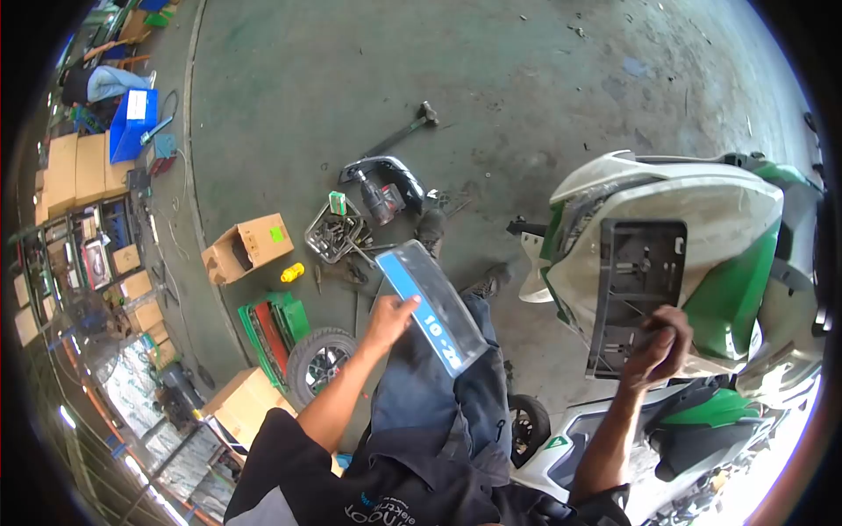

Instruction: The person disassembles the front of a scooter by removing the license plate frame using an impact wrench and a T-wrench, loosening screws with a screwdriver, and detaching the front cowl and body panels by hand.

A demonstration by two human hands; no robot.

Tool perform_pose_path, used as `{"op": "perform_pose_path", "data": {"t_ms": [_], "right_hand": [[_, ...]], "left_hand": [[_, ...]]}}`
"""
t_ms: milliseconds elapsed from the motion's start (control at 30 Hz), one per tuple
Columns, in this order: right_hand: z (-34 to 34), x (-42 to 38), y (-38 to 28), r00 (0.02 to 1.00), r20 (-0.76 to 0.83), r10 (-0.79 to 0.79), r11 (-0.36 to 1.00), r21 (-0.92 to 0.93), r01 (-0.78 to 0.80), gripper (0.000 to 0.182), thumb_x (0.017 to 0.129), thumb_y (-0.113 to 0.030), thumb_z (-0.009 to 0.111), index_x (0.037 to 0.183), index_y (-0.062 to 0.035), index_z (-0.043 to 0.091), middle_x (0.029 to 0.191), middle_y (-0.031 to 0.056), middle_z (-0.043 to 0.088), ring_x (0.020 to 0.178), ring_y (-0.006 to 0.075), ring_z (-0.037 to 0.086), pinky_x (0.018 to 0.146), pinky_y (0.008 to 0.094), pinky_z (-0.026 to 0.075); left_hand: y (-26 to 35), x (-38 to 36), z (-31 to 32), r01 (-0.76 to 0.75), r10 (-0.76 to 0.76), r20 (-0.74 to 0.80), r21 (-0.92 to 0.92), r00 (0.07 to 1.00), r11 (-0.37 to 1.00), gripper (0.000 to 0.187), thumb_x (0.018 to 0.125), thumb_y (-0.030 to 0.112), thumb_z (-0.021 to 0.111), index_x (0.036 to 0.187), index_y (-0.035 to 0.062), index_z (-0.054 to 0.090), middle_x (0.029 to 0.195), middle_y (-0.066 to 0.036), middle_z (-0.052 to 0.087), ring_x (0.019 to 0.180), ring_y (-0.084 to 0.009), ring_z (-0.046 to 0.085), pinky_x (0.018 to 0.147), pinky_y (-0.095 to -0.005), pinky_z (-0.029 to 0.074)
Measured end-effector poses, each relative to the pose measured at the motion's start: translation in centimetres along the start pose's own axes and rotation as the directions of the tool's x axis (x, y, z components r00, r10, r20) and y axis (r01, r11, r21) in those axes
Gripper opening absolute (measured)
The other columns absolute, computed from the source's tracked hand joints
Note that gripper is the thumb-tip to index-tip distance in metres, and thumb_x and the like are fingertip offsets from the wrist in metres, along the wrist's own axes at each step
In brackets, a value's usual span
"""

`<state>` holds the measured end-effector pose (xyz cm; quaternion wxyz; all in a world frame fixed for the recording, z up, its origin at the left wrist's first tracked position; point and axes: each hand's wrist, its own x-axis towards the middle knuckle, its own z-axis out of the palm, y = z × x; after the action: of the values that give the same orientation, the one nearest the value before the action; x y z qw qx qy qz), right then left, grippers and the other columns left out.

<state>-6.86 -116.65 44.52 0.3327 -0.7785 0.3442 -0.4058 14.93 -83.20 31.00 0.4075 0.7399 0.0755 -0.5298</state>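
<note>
My left hand [390, 323] is closed on the edge of a number plate [443, 314], thumb on its face. The plate is dark with a blue band bearing white characters, and it is tilted above my legs. My right hand [656, 348] is at the lower end of a black number plate frame [645, 241], its fingers curled together; whatever they may hold cannot be made out. That frame sits on the white and green body panel [732, 197] of a scooter. Slots and small fittings show inside the frame.
On the floor lie a hammer [399, 130], a power tool [377, 200], a metal tray of small parts [335, 235] and a yellow bottle [292, 273]. A cardboard box [248, 249] and a wheel [323, 364] stand left. Another scooter [561, 447] is lower right. Shelving lines the far left, where a person [114, 81] is.
</note>
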Motion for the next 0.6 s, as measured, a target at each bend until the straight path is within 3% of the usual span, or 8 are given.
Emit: {"op": "perform_pose_path", "data": {"t_ms": [100, 167, 267, 333, 433, 500, 533, 600], "right_hand": [[1.3, 3.9, -0.1, 0.987, 0.077, -0.144, 0.915, -0.37, 0.162, 0.028, 0.099, -0.015, 0.049, 0.118, 0.0041, 0.057, 0.113, 0.0185, 0.061, 0.107, 0.0314, 0.06, 0.096, 0.0432, 0.046], [2.4, 5.1, 0.8, 0.984, 0.13, -0.125, 0.846, -0.504, 0.175, 0.041, 0.1, -0.02, 0.051, 0.135, 0.0013, 0.052, 0.136, 0.019, 0.054, 0.134, 0.034, 0.045, 0.111, 0.0459, 0.033], [3.8, 4.8, 2.8, 0.989, 0.147, -0.026, 0.804, -0.585, 0.108, 0.046, 0.1, -0.027, 0.054, 0.138, -0.0016, 0.051, 0.14, 0.0185, 0.052, 0.136, 0.0351, 0.042, 0.112, 0.0477, 0.031], [4.7, 4.8, 3.3, 0.945, 0.307, -0.11, 0.525, -0.79, 0.318, 0.049, 0.099, -0.032, 0.056, 0.139, -0.0034, 0.051, 0.143, 0.0187, 0.049, 0.136, 0.0366, 0.042, 0.111, 0.049, 0.031], [4.9, 4.4, 4.4, 0.962, 0.269, -0.043, 0.543, -0.802, 0.249, 0.046, 0.098, -0.023, 0.057, 0.139, -0.0033, 0.051, 0.143, 0.0167, 0.05, 0.13, 0.035, 0.046, 0.109, 0.0464, 0.034], [5.5, 4.2, 4.4, 0.957, 0.287, -0.043, 0.553, -0.791, 0.262, 0.046, 0.099, -0.024, 0.056, 0.138, -0.0007, 0.051, 0.141, 0.0176, 0.051, 0.127, 0.0351, 0.047, 0.107, 0.0468, 0.036], [5.3, 4.1, 4.5, 0.961, 0.276, -0.021, 0.553, -0.797, 0.241, 0.048, 0.099, -0.026, 0.055, 0.139, 0.001, 0.048, 0.141, 0.0193, 0.05, 0.128, 0.0356, 0.046, 0.108, 0.0468, 0.036], [5.6, 3.7, 5.6, 0.979, 0.203, 0.003, 0.694, -0.705, 0.144, 0.059, 0.101, -0.037, 0.049, 0.142, 0.0051, 0.038, 0.142, 0.025, 0.043, 0.132, 0.0377, 0.043, 0.11, 0.0484, 0.035]], "left_hand": [[-2.7, 5.6, -2.3, -0.174, 0.205, -0.123, 0.226, 0.971, 0.958, 0.031, 0.095, 0.029, 0.065, 0.077, 0.0043, 0.063, 0.059, 0.003, 0.052, 0.053, -0.0049, 0.043, 0.047, -0.0261, 0.033], [-2.9, 10.1, -1.5, -0.209, 0.224, -0.127, 0.12, 0.966, 0.97, 0.032, 0.095, 0.03, 0.064, 0.077, 0.0026, 0.063, 0.061, 0.003, 0.052, 0.055, -0.0061, 0.044, 0.049, -0.0281, 0.034], [-0.2, 16.8, 0.4, -0.284, 0.286, -0.037, 0.051, 0.958, 0.958, 0.032, 0.094, 0.029, 0.064, 0.08, 0.0005, 0.064, 0.062, 0.002, 0.053, 0.057, -0.0069, 0.046, 0.051, -0.0297, 0.037], [2.6, 21.2, 1.4, -0.38, 0.382, -0.019, 0.05, 0.924, 0.924, 0.031, 0.094, 0.029, 0.064, 0.082, 0.0004, 0.065, 0.062, 0.0, 0.055, 0.057, -0.0083, 0.048, 0.052, -0.0319, 0.039], [3.6, 29.5, 2.0, -0.439, 0.445, -0.038, 0.099, 0.895, 0.893, 0.032, 0.093, 0.032, 0.065, 0.084, 0.0009, 0.068, 0.062, -0.007, 0.061, 0.058, -0.0148, 0.057, 0.056, -0.0349, 0.045], [1.1, 35.7, 1.8, -0.462, 0.524, -0.222, 0.278, 0.822, 0.842, 0.038, 0.091, 0.037, 0.066, 0.086, 0.0001, 0.07, 0.064, -0.01, 0.064, 0.059, -0.0215, 0.063, 0.058, -0.0366, 0.049], [0.3, 37.8, 0.8, -0.21, 0.26, -0.215, 0.23, 0.941, 0.95, 0.043, 0.089, 0.041, 0.066, 0.089, -0.0015, 0.071, 0.078, -0.019, 0.067, 0.076, -0.0315, 0.066, 0.07, -0.0411, 0.05], [-1.9, 40.7, -1.6, 0.205, -0.157, -0.239, 0.19, 0.958, 0.96, 0.052, 0.085, 0.047, 0.067, 0.094, -0.0046, 0.071, 0.095, -0.029, 0.069, 0.096, -0.0428, 0.067, 0.085, -0.0455, 0.052]]}}
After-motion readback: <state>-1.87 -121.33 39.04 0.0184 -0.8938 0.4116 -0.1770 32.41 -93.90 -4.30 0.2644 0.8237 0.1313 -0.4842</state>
